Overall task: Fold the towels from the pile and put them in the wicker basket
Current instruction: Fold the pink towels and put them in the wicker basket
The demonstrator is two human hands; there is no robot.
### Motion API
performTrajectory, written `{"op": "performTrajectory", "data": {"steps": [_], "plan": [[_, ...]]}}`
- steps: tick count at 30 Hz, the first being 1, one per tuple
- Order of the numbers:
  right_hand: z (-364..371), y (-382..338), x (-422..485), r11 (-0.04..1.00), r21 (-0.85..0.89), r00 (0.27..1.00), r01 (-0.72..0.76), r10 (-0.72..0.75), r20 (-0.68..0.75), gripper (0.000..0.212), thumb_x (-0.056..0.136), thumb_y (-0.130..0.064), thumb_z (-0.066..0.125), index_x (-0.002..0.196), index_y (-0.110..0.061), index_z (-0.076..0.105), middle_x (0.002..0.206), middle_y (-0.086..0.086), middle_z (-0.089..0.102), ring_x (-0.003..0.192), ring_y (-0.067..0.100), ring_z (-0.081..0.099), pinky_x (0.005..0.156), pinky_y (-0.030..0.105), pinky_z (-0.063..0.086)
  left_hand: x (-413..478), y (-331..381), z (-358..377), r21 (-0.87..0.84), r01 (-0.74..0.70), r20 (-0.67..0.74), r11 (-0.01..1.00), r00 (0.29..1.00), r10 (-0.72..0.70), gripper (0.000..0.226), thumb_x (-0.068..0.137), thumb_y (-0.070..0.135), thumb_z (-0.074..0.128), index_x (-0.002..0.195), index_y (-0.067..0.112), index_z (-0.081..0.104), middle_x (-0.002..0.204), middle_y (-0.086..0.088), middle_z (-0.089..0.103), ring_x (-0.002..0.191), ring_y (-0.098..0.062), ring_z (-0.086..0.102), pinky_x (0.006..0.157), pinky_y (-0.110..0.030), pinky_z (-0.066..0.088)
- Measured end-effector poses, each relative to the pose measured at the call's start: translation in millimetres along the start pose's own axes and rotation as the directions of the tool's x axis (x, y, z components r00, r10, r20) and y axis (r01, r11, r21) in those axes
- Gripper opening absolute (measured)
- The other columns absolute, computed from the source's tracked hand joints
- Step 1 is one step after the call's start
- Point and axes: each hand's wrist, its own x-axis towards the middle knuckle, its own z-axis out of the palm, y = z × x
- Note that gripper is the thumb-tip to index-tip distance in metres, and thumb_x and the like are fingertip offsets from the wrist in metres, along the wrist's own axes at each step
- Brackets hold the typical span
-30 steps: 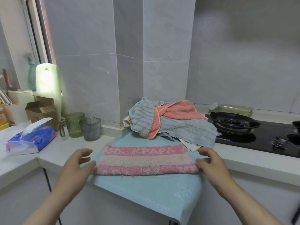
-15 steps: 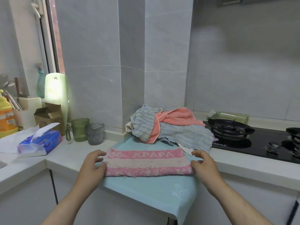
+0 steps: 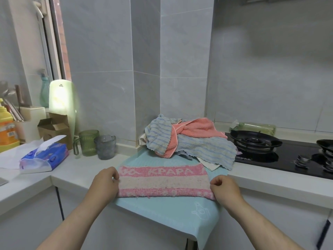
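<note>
A pink and white striped towel [image 3: 163,180], folded into a long strip, lies flat on a light blue mat [image 3: 167,212] at the counter's front edge. My left hand [image 3: 105,184] grips the strip's left end with curled fingers. My right hand [image 3: 224,188] pinches its right end. Behind the strip sits the pile of towels [image 3: 189,141]: blue striped cloths and a coral pink one, crumpled together against the tiled pillar. No wicker basket is in view.
A gas hob [image 3: 270,150] with black burners fills the counter to the right. On the left stand a green mug [image 3: 88,142], a grey glass [image 3: 105,147], a blue tissue pack [image 3: 45,156], a cardboard box [image 3: 54,128] and an orange bottle [image 3: 7,130].
Both hands moved in from beside the towel's ends and closed their fingers on them. The camera tilted up, so the counter sits lower in view.
</note>
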Motion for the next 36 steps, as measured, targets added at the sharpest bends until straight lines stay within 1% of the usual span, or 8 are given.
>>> {"op": "performTrajectory", "data": {"steps": [3,6,11,18,21,23,25,36], "plan": [[0,-4,0,0.996,-0.087,0.999,0.024,-0.021,0.032,0.01,0.089,-0.011,0.054,0.09,-0.013,0.064,0.095,0.002,0.065,0.084,0.017,0.057,0.065,0.026,0.041,-2,12,-4,0.222,-0.247,-0.085,0.943,0.959,0.271,0.021,0.091,0.024,0.048,0.101,0.02,0.067,0.108,0.0,0.064,0.096,-0.023,0.056,0.08,-0.037,0.049],[3,-8,2,0.939,-0.301,0.986,0.166,-0.163,0.037,0.032,0.097,-0.026,0.047,0.127,-0.023,0.057,0.131,0.009,0.053,0.119,0.027,0.048,0.097,0.032,0.037,-14,46,-1,0.119,-0.451,0.115,0.884,0.891,0.439,0.046,0.096,0.037,0.031,0.133,0.024,0.056,0.147,0.001,0.047,0.134,-0.023,0.043,0.11,-0.037,0.034],[12,-26,1,0.738,-0.496,0.877,0.458,-0.284,0.388,0.048,0.103,-0.045,0.026,0.149,-0.033,0.033,0.162,0.0,0.019,0.149,0.019,0.015,0.12,0.037,0.015,-11,68,28,0.219,-0.424,0.54,0.878,0.803,0.253,0.06,0.101,0.052,0.018,0.156,0.028,0.009,0.164,0.002,0.001,0.151,-0.018,0.0,0.121,-0.044,0.0],[15,-23,9,0.81,-0.472,0.856,0.347,-0.069,0.512,0.063,0.099,-0.055,0.025,0.155,-0.028,0.017,0.163,-0.002,0.007,0.151,0.02,0.002,0.122,0.04,0.009,1,60,35,0.276,-0.43,0.61,0.86,0.77,0.19,0.083,0.089,0.074,0.024,0.155,0.032,-0.002,0.163,0.003,-0.008,0.15,-0.016,-0.007,0.121,-0.045,-0.003],[15,-28,17,0.913,-0.376,0.95,0.159,-0.039,0.308,0.043,0.086,-0.049,0.048,0.116,-0.019,0.052,0.124,0.004,0.056,0.118,0.028,0.051,0.096,0.036,0.045,0,59,37,0.275,-0.428,0.598,0.861,0.777,0.196,0.084,0.087,0.075,0.023,0.155,0.033,-0.003,0.163,0.003,-0.009,0.15,-0.016,-0.008,0.121,-0.045,-0.003],[12,-36,25,0.99,-0.095,0.966,-0.107,0.126,0.224,0.019,0.082,-0.029,0.058,0.093,-0.014,0.053,0.086,0.004,0.062,0.076,0.023,0.062,0.063,0.027,0.048,-2,59,38,0.271,-0.427,0.587,0.863,0.783,0.203,0.084,0.087,0.075,0.023,0.155,0.033,-0.003,0.163,0.004,-0.009,0.15,-0.015,-0.008,0.121,-0.045,-0.003],[8,-39,34,0.925,0.151,0.901,-0.349,0.288,0.324,0.013,0.083,-0.011,0.061,0.093,-0.004,0.056,0.073,0.008,0.066,0.055,0.024,0.064,0.054,0.031,0.052,-4,58,38,0.264,-0.427,0.583,0.865,0.785,0.209,0.082,0.088,0.074,0.022,0.155,0.034,-0.003,0.163,0.005,-0.009,0.15,-0.015,-0.009,0.121,-0.044,-0.004],[-44,-35,23,0.917,0.346,0.906,-0.201,0.04,0.421,0.051,0.087,0.014,0.048,0.131,-0.011,0.059,0.116,0.007,0.068,0.057,0.014,0.059,0.051,0.022,0.044,-19,116,43,0.078,-0.437,0.574,0.896,0.755,0.318,0.069,0.094,0.066,0.023,0.155,0.036,0.008,0.164,0.004,-0.002,0.15,-0.02,-0.005,0.121,-0.048,-0.004]]}}
